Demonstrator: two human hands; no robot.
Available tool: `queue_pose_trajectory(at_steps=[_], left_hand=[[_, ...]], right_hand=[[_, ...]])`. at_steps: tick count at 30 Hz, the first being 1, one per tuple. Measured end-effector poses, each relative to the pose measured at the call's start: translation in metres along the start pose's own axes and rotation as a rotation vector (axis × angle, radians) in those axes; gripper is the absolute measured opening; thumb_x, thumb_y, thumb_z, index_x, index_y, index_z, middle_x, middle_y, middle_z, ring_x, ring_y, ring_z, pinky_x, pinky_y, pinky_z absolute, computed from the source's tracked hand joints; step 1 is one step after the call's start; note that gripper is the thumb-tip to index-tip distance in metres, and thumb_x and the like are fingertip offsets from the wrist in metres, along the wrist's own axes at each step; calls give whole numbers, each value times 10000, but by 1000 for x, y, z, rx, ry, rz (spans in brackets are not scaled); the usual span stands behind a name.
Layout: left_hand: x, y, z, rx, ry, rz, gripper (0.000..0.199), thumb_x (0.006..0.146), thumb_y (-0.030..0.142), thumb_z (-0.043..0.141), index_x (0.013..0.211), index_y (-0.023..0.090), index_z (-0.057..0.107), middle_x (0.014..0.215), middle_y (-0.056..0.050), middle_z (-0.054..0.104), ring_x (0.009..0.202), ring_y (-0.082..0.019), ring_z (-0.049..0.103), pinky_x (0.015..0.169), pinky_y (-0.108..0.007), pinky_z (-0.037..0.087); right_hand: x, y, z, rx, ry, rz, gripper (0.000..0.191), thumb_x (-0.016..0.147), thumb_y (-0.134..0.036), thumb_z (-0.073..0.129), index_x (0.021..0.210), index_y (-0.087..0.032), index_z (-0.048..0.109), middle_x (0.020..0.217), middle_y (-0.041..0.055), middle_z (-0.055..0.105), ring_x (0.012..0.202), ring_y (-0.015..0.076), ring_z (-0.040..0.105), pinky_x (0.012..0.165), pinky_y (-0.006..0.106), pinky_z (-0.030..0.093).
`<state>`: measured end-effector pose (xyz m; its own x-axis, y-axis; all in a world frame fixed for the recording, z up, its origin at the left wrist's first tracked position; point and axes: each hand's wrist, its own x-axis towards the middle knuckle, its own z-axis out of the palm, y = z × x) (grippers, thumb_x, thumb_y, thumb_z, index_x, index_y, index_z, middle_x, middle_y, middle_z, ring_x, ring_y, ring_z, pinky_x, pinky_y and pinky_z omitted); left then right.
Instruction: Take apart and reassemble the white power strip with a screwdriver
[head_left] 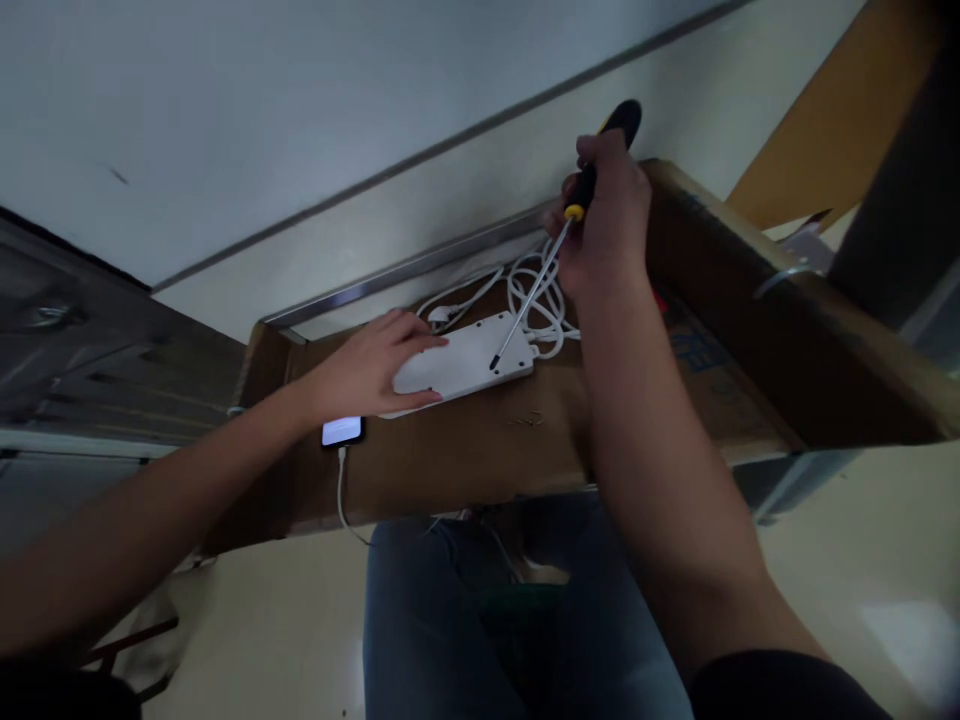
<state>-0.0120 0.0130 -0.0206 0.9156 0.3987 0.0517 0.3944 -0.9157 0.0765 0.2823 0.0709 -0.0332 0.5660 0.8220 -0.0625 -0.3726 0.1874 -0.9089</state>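
A white power strip (469,352) lies on the brown cardboard with its flat side up, small dark holes along its edges. Gripping its left end is my left hand (382,365), thumb on the near edge and fingers over the far side. My right hand (611,205) is closed round the black and yellow handle of a screwdriver (531,292). The screwdriver's shaft slants down to the left, its dark tip over the strip's right part, close to a hole; whether it touches I cannot tell. Behind the strip lies its coiled white cable (544,290) with a plug (442,315).
A phone (343,431) with a white charging cord (341,490) lies left of the strip. Several tiny screw-like pieces (529,419) lie in front of it. Cardboard walls (780,290) rise at the right, and a pale panel (360,220) stands behind. My legs are below the near edge.
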Motion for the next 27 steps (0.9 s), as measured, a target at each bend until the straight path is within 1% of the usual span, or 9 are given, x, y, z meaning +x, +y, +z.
queue_pose_trajectory(at_steps=[2,4,6,9,10,14,19,23,27], left_hand=[[-18,-28,-7,-61,-96,-201,1023,800,803,749,1543,136,525,1409,-201,599,1349,-358,570,1186,-517,479],[-34,-42,-8,-122,-176,-332,1213,679,858,801,1587,134,449,1495,-226,549,1428,-396,522,1222,-535,451],[-44,-42,-3,-154,-249,-372,1302,594,850,855,1591,135,421,1536,-235,524,1469,-418,487,1250,-543,419],[-49,-33,7,-157,-307,-378,1334,562,776,905,1597,113,385,1575,-249,494,1499,-442,455,1273,-569,376],[-49,-32,9,-163,-306,-401,1324,559,740,919,1589,104,385,1576,-255,492,1496,-445,460,1260,-566,391],[-51,-42,6,-340,-329,-504,1078,566,601,955,1444,145,525,1466,-191,609,1309,-352,633,1090,-426,538],[-62,-64,-4,-694,-363,-574,730,663,447,901,1269,165,611,1244,-114,742,1023,-213,734,830,-286,583],[-68,-75,-2,-723,-156,-533,356,855,215,615,1198,135,676,1109,-93,789,945,-156,742,842,-275,586],[-67,-82,5,-652,66,-536,420,837,73,478,1185,123,707,1092,-88,799,944,-134,737,837,-258,591]], right_hand=[[-8,6,5,-1,-10,-39,260,982,-374,413,1101,-144,396,701,-38,321,528,-32,208,503,165,181],[-20,11,10,1,-38,-84,285,936,-364,513,1064,-140,391,705,-45,335,528,-38,238,495,163,203],[-38,14,15,10,-85,-156,332,900,-361,588,1049,-135,395,702,-46,340,529,-39,256,501,158,244],[-74,16,27,39,-144,-465,447,796,-362,741,927,-89,412,742,-20,379,615,-68,308,542,108,277],[-85,17,32,-10,-196,-550,472,789,-370,767,901,-69,420,787,-3,413,698,-75,378,617,76,343],[-117,20,62,-180,-286,-759,548,847,-511,737,950,-49,460,836,4,439,769,-100,378,691,12,352],[-120,33,98,-370,-413,-795,636,884,-645,685,1051,-63,489,906,7,463,787,-107,359,702,-3,338],[-118,41,111,-477,-478,-826,647,906,-689,655,1132,-93,541,983,29,493,820,-74,402,701,39,381],[-120,39,116,-499,-491,-930,574,860,-599,720,1068,-101,523,896,39,486,754,-42,343,679,111,369]])
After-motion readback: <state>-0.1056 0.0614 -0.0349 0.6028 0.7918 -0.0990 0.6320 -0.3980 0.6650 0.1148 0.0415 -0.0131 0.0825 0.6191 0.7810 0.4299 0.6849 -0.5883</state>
